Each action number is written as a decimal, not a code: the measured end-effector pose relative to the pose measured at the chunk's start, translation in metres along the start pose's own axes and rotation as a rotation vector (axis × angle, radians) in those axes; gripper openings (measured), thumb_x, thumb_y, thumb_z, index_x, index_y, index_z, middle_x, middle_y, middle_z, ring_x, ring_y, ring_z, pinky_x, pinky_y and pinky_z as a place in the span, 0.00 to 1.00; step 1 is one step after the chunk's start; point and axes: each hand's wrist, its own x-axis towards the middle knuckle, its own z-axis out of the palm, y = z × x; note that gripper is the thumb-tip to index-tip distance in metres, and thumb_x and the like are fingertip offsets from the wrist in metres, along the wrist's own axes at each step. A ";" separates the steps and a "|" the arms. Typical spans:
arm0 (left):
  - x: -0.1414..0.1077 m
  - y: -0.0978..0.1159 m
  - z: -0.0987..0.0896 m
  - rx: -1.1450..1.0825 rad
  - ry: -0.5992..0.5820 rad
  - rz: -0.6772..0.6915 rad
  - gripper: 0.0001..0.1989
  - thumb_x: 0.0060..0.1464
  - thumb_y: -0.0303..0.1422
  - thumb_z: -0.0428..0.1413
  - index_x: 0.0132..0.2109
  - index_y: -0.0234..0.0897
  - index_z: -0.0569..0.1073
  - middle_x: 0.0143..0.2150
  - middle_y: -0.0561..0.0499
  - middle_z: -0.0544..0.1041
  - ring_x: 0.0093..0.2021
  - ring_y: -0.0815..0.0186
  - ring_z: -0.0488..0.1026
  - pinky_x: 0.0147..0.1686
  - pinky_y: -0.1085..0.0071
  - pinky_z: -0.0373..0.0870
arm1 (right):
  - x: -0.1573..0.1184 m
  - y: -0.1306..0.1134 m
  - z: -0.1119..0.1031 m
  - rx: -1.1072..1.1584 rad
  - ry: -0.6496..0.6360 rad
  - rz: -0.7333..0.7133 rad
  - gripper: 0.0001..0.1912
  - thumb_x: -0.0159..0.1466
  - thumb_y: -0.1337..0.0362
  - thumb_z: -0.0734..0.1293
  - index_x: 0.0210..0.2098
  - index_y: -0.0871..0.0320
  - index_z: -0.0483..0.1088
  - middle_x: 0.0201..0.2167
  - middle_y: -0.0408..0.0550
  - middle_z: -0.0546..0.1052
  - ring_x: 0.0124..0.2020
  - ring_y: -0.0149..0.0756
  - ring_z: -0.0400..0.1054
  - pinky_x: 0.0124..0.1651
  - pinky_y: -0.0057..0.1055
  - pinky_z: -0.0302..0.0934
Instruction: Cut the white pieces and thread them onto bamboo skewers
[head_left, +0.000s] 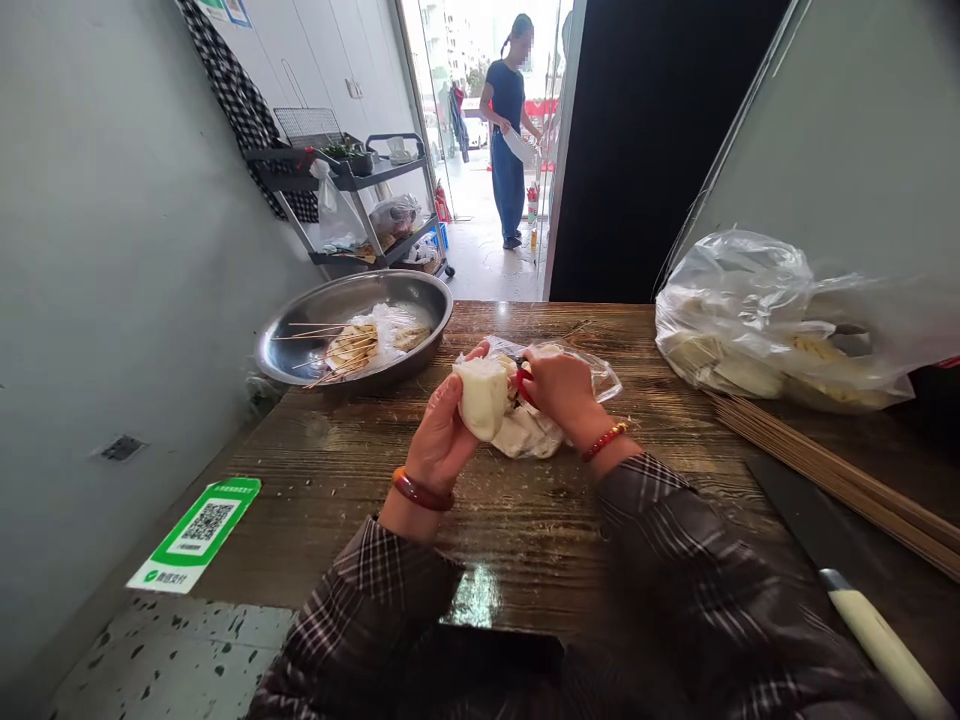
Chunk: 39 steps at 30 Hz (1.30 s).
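My left hand [442, 430] is closed around a pale, cream-white chunk of what looks like peeled vegetable [481, 402], held upright above the table. Beside it, my right hand [562, 385] is closed on a small red-handled tool [526, 388]; the working end is hidden behind the chunk and fingers. Whitish scraps [529, 432] lie under both hands, partly on a clear plastic bag [604, 380].
A steel basin [281, 350] with skewered food stands back left. On the right are a plastic bag of pale pieces [739, 320], bamboo skewers [832, 460] and a knife [885, 640]. A QR card [199, 530] lies front left. Beyond the table are a cart [390, 165] and a person [508, 130] in the doorway.
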 end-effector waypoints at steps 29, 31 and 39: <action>0.007 -0.033 -0.009 0.250 0.023 -0.101 0.27 0.46 0.48 0.70 0.47 0.35 0.77 0.44 0.46 0.83 0.43 0.60 0.80 0.42 0.67 0.78 | -0.079 0.085 -0.004 0.763 -0.249 -0.118 0.38 0.53 0.45 0.75 0.57 0.60 0.76 0.29 0.45 0.78 0.28 0.34 0.67 0.33 0.31 0.60; 0.007 -0.033 -0.007 0.258 0.001 -0.107 0.28 0.45 0.47 0.70 0.48 0.35 0.77 0.47 0.45 0.82 0.44 0.60 0.80 0.43 0.67 0.78 | -0.078 0.082 -0.006 0.756 -0.267 -0.118 0.37 0.53 0.46 0.75 0.57 0.60 0.76 0.29 0.45 0.78 0.28 0.35 0.68 0.33 0.31 0.59; 0.008 -0.035 -0.008 0.327 -0.082 -0.094 0.25 0.45 0.36 0.72 0.49 0.36 0.76 0.48 0.46 0.82 0.45 0.64 0.79 0.45 0.72 0.75 | -0.078 0.085 -0.006 0.790 -0.303 -0.182 0.38 0.53 0.46 0.75 0.58 0.61 0.76 0.29 0.46 0.78 0.29 0.36 0.67 0.35 0.33 0.60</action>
